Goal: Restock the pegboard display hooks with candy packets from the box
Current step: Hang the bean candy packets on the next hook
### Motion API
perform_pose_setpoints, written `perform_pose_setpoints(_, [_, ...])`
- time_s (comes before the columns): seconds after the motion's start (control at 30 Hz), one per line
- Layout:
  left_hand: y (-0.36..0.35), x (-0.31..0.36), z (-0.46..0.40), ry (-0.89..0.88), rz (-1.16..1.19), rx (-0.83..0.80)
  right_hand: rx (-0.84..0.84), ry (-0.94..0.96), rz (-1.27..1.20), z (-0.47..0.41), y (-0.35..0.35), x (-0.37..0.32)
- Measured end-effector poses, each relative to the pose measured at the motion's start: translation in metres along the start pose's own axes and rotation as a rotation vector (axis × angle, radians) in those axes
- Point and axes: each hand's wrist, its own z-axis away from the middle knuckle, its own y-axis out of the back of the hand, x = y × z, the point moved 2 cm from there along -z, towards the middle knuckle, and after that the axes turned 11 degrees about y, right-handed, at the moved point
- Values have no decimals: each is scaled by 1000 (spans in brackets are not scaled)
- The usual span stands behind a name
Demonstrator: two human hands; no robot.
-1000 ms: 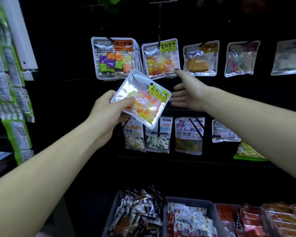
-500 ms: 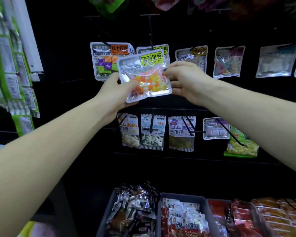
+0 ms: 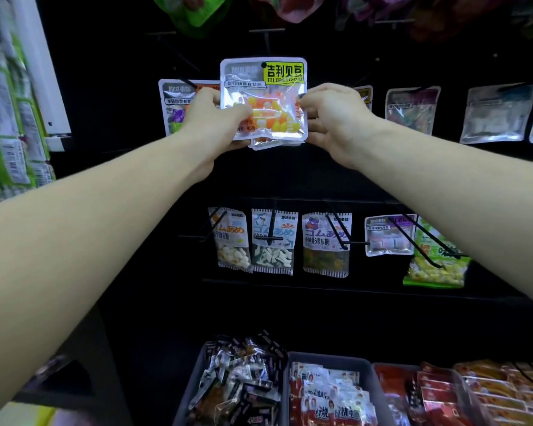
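A clear candy packet (image 3: 263,96) with a yellow-green label and orange, yellow and white sweets is held upright against the black pegboard (image 3: 290,173). My left hand (image 3: 211,118) grips its left edge and my right hand (image 3: 333,118) pinches its right edge. The packet's hang hole sits near its top centre, below a black hook (image 3: 266,41). More packets of the same kind hang just behind it, their lower edges showing. The supply box is not in view.
Other packets hang left (image 3: 179,106) and right (image 3: 411,109) on the same row. A lower row of gummy packets (image 3: 273,241) hangs on long black hooks. Grey bins (image 3: 330,392) of snacks stand below. Green packets (image 3: 10,124) line the left wall.
Both hands have lifted the packet higher and turned it upright in front of the hanging packets; my right hand, which was reaching towards the board a second ago, now pinches its edge.
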Motion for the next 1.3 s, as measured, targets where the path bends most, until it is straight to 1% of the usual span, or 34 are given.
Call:
perform_pose_setpoints(0.23, [1, -4, 0, -32, -38, -7, 28, 0, 7, 3, -1, 8])
perform_pose_setpoints(0.43, [-4, -2, -1, -54, -1, -32, 41, 43, -2, 3, 6, 9])
perform_pose_setpoints(0.57, [-6, 0, -2, -44, 19, -44, 64, 34, -13, 0, 8, 9])
perform_pose_setpoints(0.8, [-1, -4, -6, -72, 17, -21, 32, 37, -19, 1, 4, 11])
perform_pose_setpoints(1.0, [0, -4, -2, -63, 19, -19, 33, 44, -32, 2, 2, 10])
perform_pose_setpoints(1.1, [1, -6, -4, -67, -26, -7, 27, 42, -26, 4, 3, 10])
perform_pose_setpoints(1.3, [2, -3, -2, -87, -14, -17, 25, 40, -36, 4, 2, 9])
